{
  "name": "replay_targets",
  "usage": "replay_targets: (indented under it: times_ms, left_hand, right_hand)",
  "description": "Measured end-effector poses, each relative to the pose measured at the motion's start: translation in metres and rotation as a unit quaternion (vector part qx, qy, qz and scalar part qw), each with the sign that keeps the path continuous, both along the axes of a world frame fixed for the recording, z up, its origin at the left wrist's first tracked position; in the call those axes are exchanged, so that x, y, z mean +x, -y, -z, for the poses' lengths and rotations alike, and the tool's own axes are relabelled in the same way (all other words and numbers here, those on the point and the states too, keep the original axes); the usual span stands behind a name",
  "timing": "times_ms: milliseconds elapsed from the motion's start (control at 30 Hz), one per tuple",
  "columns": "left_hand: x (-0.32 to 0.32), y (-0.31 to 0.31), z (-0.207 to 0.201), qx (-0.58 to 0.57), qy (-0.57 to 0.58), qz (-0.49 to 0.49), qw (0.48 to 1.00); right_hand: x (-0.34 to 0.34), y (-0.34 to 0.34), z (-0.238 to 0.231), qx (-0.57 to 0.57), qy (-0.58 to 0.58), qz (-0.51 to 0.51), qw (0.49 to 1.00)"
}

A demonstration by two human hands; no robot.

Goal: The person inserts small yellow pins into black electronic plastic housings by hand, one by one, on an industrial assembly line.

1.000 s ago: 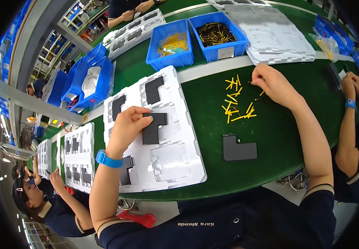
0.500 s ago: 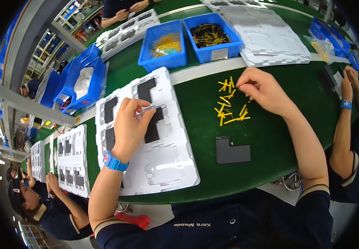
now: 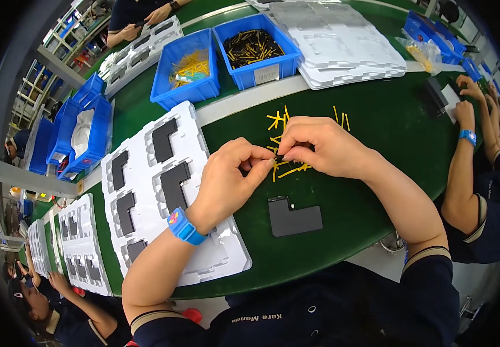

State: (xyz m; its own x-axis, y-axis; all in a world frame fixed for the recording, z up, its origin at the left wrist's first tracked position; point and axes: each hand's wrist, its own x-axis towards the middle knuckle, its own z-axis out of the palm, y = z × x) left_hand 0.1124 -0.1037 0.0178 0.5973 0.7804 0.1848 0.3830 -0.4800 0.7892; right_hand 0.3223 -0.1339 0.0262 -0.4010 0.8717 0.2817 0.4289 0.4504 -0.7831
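My left hand, with a blue band on its wrist, is closed in a pinch. Its fingertips meet those of my right hand, which is pinched as well. Between them is a small dark piece, mostly hidden by the fingers. Below and around the hands, thin yellow strips lie scattered on the green table. Nearer to me lies a dark grey L-shaped block, apart from both hands. Left of the hands is a white moulded tray with several black L-shaped blocks in its pockets, partly under my left forearm.
Behind the tray stand a blue bin of yellow strips and another blue bin of black and yellow pieces. Stacked white trays lie at the back right. Co-workers sit at both sides, and another person's hands work across the table.
My left hand has left the tray's blocks and come right to meet my right hand, which has moved nearer over the strips. A few strips at the upper right now show. The whole view has shifted.
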Motion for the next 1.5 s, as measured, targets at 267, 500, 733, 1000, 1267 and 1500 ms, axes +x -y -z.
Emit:
replay_targets:
  times_ms: [267, 500, 733, 1000, 1267, 1500]
  left_hand:
    - [0.002, 0.004, -0.005, -0.010, -0.017, -0.012, 1.000]
    - [0.000, 0.006, 0.001, 0.094, -0.064, -0.013, 0.993]
    - [-0.009, 0.027, -0.022, 0.162, -0.181, 0.106, 0.964]
    - [-0.005, 0.024, -0.025, -0.131, -0.120, 0.106, 0.978]
    - [-0.002, 0.017, -0.015, -0.282, 0.111, -0.041, 0.952]
    - [0.000, 0.024, -0.007, -0.149, 0.112, -0.063, 0.980]
  right_hand:
    - [-0.003, 0.000, 0.005, 0.050, 0.009, -0.018, 0.999]
    - [0.007, -0.003, -0.003, -0.056, -0.201, 0.035, 0.977]
    - [0.007, -0.004, 0.001, -0.050, -0.136, 0.068, 0.987]
    - [0.006, -0.003, 0.003, 0.005, -0.103, 0.063, 0.993]
    - [-0.009, 0.009, -0.011, -0.196, -0.277, 0.106, 0.934]
    - [-0.029, 0.018, -0.007, -0.198, -0.297, 0.104, 0.929]
